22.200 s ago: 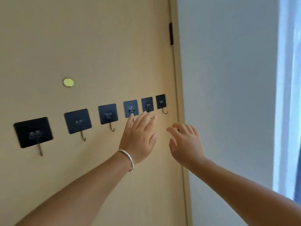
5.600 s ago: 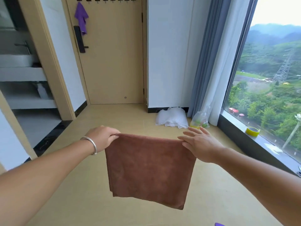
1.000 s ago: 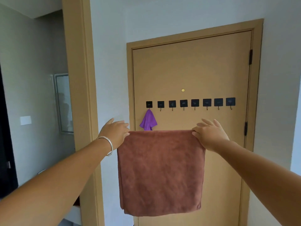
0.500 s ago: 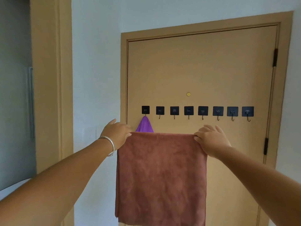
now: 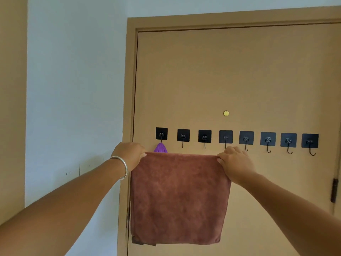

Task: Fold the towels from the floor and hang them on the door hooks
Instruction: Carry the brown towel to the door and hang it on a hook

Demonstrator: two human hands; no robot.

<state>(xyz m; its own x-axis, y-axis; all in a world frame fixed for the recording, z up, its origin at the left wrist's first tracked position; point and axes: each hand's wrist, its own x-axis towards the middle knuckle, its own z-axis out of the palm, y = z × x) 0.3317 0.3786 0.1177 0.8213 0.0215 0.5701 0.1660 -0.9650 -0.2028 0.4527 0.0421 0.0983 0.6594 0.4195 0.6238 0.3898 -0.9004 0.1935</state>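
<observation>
My left hand and right hand pinch the folded brown towel taut by its top corners, just below the door hooks at 12 o'clock, so I'd lift its edge onto a free hook right of the purple towel

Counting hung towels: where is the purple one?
In the head view, the purple towel hangs from the leftmost hook on the door, mostly hidden behind the brown towel.
</observation>
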